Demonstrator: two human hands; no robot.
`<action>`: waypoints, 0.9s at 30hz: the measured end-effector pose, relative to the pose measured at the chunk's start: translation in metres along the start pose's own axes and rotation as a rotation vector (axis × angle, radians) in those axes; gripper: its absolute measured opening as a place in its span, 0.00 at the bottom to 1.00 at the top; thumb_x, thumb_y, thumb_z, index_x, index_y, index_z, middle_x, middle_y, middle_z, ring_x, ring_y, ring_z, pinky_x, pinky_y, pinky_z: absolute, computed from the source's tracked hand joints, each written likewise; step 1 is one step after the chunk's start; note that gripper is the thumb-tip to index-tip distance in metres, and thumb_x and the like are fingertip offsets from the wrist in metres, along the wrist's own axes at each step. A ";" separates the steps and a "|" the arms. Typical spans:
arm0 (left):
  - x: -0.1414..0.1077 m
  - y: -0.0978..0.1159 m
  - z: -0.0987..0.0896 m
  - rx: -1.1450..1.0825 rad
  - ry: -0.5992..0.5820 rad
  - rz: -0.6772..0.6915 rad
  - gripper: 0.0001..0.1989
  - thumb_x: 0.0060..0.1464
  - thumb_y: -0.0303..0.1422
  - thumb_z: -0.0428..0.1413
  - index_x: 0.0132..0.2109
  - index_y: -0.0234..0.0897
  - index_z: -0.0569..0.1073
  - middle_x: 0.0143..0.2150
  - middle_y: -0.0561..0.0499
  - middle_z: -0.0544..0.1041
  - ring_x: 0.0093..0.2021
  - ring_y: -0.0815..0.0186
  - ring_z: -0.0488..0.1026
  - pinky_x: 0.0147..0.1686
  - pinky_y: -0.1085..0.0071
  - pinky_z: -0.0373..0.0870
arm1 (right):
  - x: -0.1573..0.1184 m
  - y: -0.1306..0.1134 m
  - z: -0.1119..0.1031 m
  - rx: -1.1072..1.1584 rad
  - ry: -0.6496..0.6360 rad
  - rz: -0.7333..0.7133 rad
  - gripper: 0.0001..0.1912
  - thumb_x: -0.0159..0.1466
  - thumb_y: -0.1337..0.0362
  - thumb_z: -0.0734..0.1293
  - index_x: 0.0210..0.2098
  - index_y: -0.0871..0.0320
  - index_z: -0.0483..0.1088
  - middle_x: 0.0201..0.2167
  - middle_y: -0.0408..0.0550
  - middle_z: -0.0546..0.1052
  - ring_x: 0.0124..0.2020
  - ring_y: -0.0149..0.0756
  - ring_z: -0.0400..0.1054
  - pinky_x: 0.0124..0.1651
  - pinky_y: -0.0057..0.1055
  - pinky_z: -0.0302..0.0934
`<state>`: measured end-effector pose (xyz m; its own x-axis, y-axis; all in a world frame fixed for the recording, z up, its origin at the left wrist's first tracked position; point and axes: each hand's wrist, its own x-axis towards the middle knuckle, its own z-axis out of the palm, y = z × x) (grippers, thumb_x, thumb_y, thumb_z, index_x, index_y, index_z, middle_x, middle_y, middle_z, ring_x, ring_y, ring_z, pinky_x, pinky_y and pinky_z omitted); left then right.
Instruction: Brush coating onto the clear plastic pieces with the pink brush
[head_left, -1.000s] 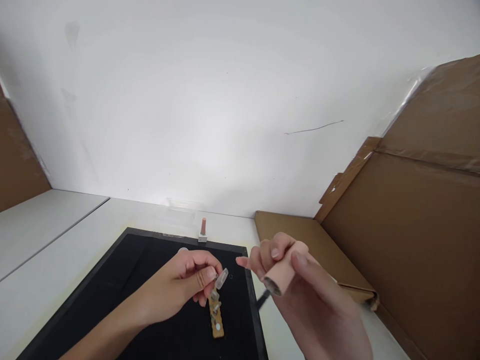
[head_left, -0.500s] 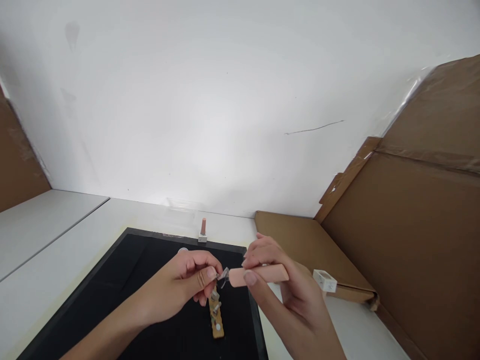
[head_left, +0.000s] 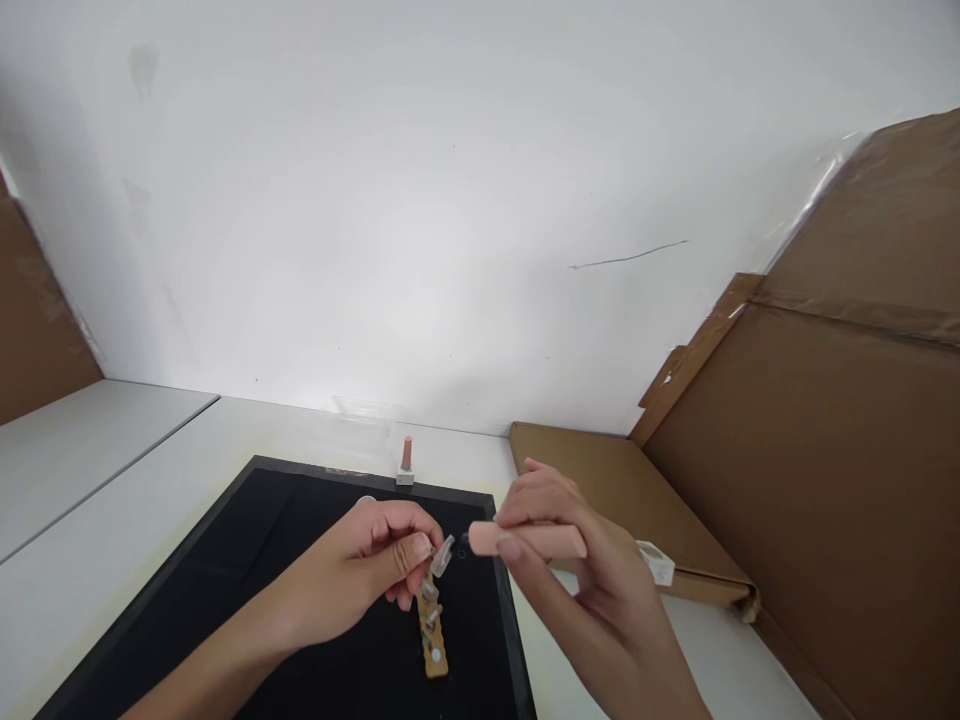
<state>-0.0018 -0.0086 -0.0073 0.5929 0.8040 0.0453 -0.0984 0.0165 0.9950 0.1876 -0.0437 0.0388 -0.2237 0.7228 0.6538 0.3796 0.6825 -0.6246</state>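
Observation:
My left hand point(head_left: 394, 555) is closed in a pinch on a small clear false nail tip point(head_left: 443, 556), which sticks out past the fingertips. Under these fingers a yellowish-brown strip point(head_left: 435, 668) carries several small clear and grey pieces; its upper end is hidden by the hand. My right hand point(head_left: 570, 560) grips the peach cap of a nail polish brush point(head_left: 529, 540) between thumb and fingers. The dark brush end points left and is apart from the nail tip. Partly behind my right hand, a white square bottle point(head_left: 657, 563) is visible.
A black mat point(head_left: 330, 660) covers much of the white table. At its back edge stands a small white bottle with a peach cap point(head_left: 406, 458), near a clear plastic tray point(head_left: 360, 432). A flat cardboard box point(head_left: 585, 465) lies right, beside tall cardboard point(head_left: 840, 430).
My right hand has drawn the brush slightly right and up, away from the nail tip. The nail tip shows more fully now. My left hand has hardly moved.

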 end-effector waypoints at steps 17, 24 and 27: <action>-0.002 0.002 0.002 0.021 0.030 0.009 0.22 0.52 0.52 0.56 0.33 0.34 0.70 0.22 0.57 0.64 0.22 0.72 0.60 0.26 0.74 0.60 | -0.002 0.010 0.005 0.297 0.164 0.192 0.11 0.62 0.57 0.68 0.25 0.53 0.73 0.28 0.43 0.71 0.33 0.36 0.67 0.41 0.34 0.63; -0.001 0.003 0.002 -0.009 0.028 0.006 0.23 0.50 0.53 0.57 0.33 0.34 0.71 0.21 0.57 0.64 0.21 0.72 0.60 0.25 0.74 0.60 | 0.008 0.012 0.005 0.833 0.242 0.603 0.14 0.55 0.56 0.74 0.21 0.58 0.71 0.28 0.40 0.67 0.28 0.28 0.65 0.42 0.35 0.71; -0.001 0.003 0.003 -0.016 0.036 0.009 0.23 0.50 0.52 0.58 0.33 0.33 0.71 0.21 0.58 0.64 0.21 0.73 0.60 0.25 0.75 0.60 | 0.009 0.010 0.002 0.898 0.205 0.669 0.11 0.58 0.57 0.73 0.26 0.57 0.73 0.25 0.39 0.69 0.28 0.29 0.68 0.41 0.33 0.72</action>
<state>-0.0007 -0.0110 -0.0042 0.5626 0.8251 0.0511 -0.1165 0.0179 0.9930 0.1877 -0.0308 0.0376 -0.0354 0.9961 0.0808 -0.4312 0.0577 -0.9004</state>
